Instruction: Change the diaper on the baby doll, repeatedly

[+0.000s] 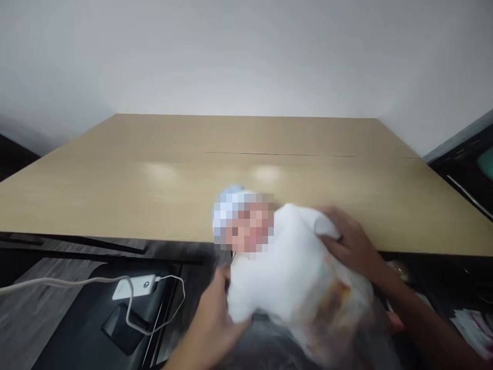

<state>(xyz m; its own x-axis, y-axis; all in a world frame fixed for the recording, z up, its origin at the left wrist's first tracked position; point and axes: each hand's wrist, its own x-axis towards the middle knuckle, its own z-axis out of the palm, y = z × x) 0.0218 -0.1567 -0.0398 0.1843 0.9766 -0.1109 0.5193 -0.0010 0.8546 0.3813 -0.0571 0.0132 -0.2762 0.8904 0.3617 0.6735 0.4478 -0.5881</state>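
Note:
A doll (281, 262) in a white outfit and a pale blue and white cap lies across the table's front edge, its head to the left and its face blurred out. My left hand (215, 313) grips the white cloth from the lower left, thumb and fingers around it. On the other side, my right hand (348, 241) is closed on the upper right part of the white cloth. Motion smears the doll's lower end, where orange and brown patches show on a see-through, plastic-like layer.
A light wooden table (154, 195) stretches back to a white wall (246, 56). At lower left, a black seat (84, 324) bears a white power bank (133, 288) with a cable and a dark phone (125, 329). Papers (475, 329) lie at lower right.

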